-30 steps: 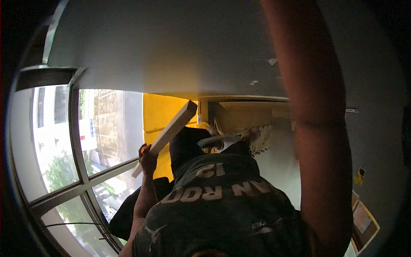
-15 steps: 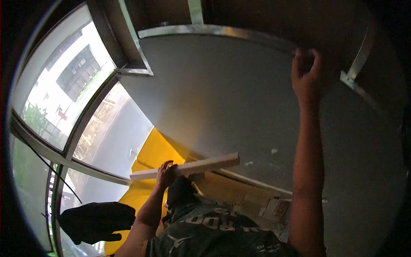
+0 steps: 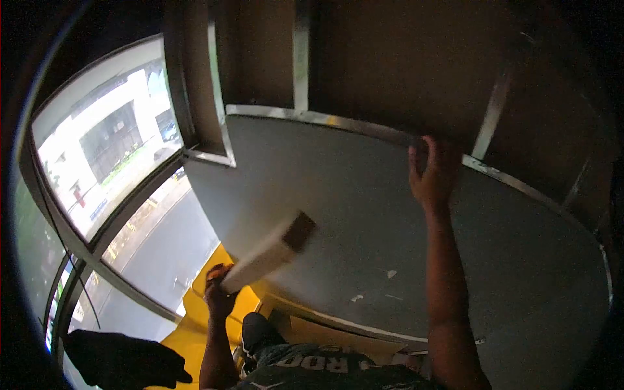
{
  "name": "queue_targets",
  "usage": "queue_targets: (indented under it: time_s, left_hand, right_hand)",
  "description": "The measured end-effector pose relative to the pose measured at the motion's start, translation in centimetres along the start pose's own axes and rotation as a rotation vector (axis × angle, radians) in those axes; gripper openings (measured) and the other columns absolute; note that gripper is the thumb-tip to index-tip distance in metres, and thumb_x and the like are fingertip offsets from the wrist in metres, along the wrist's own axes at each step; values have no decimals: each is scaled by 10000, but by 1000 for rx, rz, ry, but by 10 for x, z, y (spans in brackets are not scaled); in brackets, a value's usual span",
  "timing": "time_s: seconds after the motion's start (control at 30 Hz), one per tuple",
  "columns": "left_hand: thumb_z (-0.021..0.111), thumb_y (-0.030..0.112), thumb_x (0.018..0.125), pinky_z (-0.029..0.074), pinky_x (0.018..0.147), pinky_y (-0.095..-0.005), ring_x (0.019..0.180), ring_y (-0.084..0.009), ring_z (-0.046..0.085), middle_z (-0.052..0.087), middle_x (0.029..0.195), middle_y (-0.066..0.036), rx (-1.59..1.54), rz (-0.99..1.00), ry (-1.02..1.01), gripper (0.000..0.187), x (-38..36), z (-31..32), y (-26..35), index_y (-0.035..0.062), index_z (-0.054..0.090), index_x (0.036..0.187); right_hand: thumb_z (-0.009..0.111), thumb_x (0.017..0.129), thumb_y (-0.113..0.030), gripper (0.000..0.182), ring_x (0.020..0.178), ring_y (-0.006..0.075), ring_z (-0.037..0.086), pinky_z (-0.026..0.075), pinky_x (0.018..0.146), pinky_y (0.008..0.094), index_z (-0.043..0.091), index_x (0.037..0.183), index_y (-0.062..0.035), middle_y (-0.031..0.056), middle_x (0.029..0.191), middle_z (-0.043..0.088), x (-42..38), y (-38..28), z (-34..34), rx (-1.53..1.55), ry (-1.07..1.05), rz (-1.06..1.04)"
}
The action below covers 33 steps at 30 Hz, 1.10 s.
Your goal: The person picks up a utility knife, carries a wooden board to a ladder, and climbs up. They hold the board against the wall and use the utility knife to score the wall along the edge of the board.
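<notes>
In the head view my left hand [image 3: 220, 294] is closed round the near end of a wooden bar [image 3: 263, 260]. The bar tilts up to the right, blurred by motion, its dark end face toward the upper right. An orange patch shows at the fingers; I cannot make out what it is. Higher up on the right, my right hand [image 3: 434, 175] is at the metal rail [image 3: 364, 128] along the top of a grey panel [image 3: 338, 188]. Its fingers curl over the rail, with the thumb apart on the panel side. The hand hides a stretch of rail.
Metal uprights [image 3: 301, 58] stand against dark brown boards above the rail. At the left are window panes [image 3: 107, 140] in dark frames. Yellow sheeting [image 3: 244, 305] lies below the bar. A black shape [image 3: 120, 361] fills the lower left. Pale scraps [image 3: 357, 298] show on the grey panel.
The view has shifted, showing more of the upper boards. My left hand has swung the bar from nearly level to a steep tilt. My right hand stays at the rail.
</notes>
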State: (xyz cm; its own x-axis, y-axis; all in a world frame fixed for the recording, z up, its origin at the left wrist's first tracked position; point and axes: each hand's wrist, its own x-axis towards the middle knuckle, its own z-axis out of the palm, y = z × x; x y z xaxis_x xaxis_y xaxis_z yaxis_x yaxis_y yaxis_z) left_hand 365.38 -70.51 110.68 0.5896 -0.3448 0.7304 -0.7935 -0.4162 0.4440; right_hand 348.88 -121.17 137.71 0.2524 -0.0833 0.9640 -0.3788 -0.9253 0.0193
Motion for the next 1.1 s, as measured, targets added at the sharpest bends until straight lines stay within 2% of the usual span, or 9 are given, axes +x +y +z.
queue_targets:
  time_s: [0.13,0.27,0.5,0.67,0.73,0.87,0.97,1.03,1.1]
  left_hand:
    - [764,149,816,477,1012,-426,1161,-288,609,623,1322,-165,-540,-296,240,499,36,-8,0,-1,619,1270]
    - [472,470,954,484,1000,-385,1071,-270,658,709,1110,-161,-503,-67,121,606,92,-31,83,-69,677,1140]
    - [447,570,967,402,1098,-412,1080,-284,672,713,1132,-198,-772,-228,-99,698,82,2,149,-60,626,1207]
    - [449,478,1026,479,994,-448,1055,-380,662,681,1165,-273,-764,242,-273,648,55,14,144,-118,550,1258]
    - [402,455,1028,452,1025,-454,1059,-381,662,667,1195,-297,-1020,101,-126,647,35,26,160,-144,588,1186]
    - [396,417,1046,447,1032,-449,1070,-360,659,676,1216,-256,-651,220,-299,570,34,15,176,-83,632,1182]
    - [464,475,1020,413,1077,-434,1097,-341,650,691,1231,-191,-1021,-127,-284,580,24,25,201,-46,648,1198]
    - [470,592,974,392,1101,-423,1089,-297,670,706,1173,-208,-1023,-48,-146,707,22,43,212,-49,596,1245]
    - [499,664,938,381,1112,-431,1082,-290,681,708,1157,-224,-1005,-76,-166,783,16,63,174,-38,548,1281]
  right_hand:
    - [654,962,-383,394,1055,340,574,407,957,518,579,1205,-81,154,1142,610,2,1,1,-77,57,-49]
    - [726,889,-303,353,994,355,571,424,909,502,591,1124,-78,142,1020,613,6,-4,-5,18,135,0]
    - [763,824,-240,384,1076,379,549,406,998,540,592,1118,-63,151,1076,598,1,1,-16,66,257,27]
    - [775,805,-211,447,1190,391,503,349,1110,558,583,1180,-61,164,1190,574,-6,-13,-31,113,218,31]
    - [777,798,-184,470,1169,393,519,386,1066,548,580,1205,-57,168,1206,579,-10,-37,-55,134,314,-16]
    - [756,831,-141,287,930,352,633,495,826,469,640,1081,-61,155,1015,646,-86,-128,-103,642,-11,49]
    - [706,897,-174,90,790,314,657,511,710,418,662,907,-97,106,827,651,-160,-169,-114,1341,-504,98]
    - [685,919,-162,83,789,310,668,521,723,409,669,928,-81,111,840,667,-202,-181,-118,1209,-855,197]
    - [690,923,-174,107,801,314,672,523,731,410,676,949,-71,113,857,669,-250,-184,-107,1174,-859,263]
